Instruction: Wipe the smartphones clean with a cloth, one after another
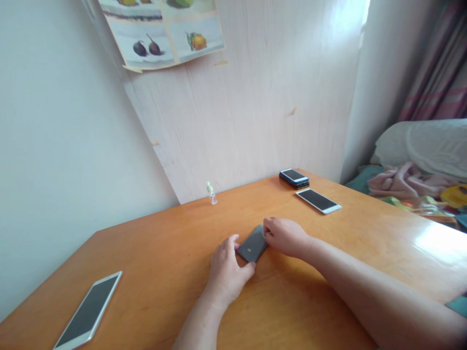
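Observation:
A dark grey smartphone [251, 247] lies back side up on the table, a small light logo near its lower end. My left hand [228, 267] holds it at the near end, thumb on one edge and fingers on the other. Over the far right part of the phone, my right hand [284, 236] is closed with its fingers curled down against the back. A tiny whitish bit shows at those fingertips, but what they hold is hidden.
On the wooden table [164, 253] stand a small clear spray bottle [212, 195] and a stack of phones [294, 177] at the back. A white phone [318, 201] lies near the stack, and a white tablet-like device [89, 311] at the left. A wall rises behind.

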Motion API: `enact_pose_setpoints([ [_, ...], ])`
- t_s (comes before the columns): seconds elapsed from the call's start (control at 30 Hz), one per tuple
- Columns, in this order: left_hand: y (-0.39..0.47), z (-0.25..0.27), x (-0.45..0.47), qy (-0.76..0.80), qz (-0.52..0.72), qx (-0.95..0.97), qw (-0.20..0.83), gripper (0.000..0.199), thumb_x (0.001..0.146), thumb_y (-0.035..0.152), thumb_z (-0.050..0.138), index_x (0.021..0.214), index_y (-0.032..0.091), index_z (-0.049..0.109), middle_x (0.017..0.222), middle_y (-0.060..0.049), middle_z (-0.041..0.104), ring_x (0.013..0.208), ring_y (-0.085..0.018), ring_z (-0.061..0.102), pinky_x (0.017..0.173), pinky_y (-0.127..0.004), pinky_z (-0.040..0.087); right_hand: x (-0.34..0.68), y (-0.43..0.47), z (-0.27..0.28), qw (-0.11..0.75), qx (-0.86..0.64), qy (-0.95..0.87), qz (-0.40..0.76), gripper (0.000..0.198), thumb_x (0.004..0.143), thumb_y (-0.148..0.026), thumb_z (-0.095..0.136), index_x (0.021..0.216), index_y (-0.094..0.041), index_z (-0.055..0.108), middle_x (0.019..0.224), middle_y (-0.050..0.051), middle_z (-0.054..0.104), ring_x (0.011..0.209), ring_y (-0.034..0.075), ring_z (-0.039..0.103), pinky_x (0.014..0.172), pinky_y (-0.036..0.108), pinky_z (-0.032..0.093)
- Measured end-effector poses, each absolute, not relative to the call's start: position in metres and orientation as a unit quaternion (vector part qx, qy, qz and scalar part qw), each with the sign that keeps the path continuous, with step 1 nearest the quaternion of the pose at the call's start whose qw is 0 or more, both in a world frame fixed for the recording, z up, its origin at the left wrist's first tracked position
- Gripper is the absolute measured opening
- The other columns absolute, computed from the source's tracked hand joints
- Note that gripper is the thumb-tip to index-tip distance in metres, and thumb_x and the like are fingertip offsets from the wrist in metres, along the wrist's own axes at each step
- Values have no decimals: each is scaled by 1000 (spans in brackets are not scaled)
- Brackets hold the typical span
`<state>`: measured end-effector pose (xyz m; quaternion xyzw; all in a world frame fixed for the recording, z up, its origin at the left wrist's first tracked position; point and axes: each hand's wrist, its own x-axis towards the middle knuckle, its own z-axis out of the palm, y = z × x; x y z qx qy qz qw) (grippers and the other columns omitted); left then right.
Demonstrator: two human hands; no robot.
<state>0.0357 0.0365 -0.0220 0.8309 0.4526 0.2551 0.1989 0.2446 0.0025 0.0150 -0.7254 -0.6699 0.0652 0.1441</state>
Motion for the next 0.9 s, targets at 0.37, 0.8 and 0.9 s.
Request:
enact_pose_setpoints([
  [0.37, 34, -20, 37, 457, 253, 828, 205, 71, 69, 31, 72, 134, 20, 44, 117, -10, 62, 114, -28, 57, 101, -42, 42, 242, 6, 16, 146, -738, -658, 28, 21, 88, -25, 48, 92, -20, 68, 99, 8, 65, 91, 21, 62, 68, 28, 37],
  [0.8, 33, -19, 38, 457, 250, 832, 193, 74, 68, 30, 70, 135, 17, 41, 117, -12, 63, 113, -29, 57, 101, -42, 42, 231, 10, 7, 182, -671, -717, 50, 25, 93, -30, 49, 100, -23, 73, 100, 7, 65, 98, 19, 58, 80, 28, 40],
  [0.9, 34, -20, 38, 457, 253, 831, 194, 76, 68, 30, 71, 136, 17, 40, 116, -11, 63, 112, -28, 58, 101, -42, 42, 242, 17, 7, 175, -729, -661, 29, 28, 94, -31, 47, 103, -23, 72, 102, 9, 64, 102, 22, 56, 78, 29, 40],
])
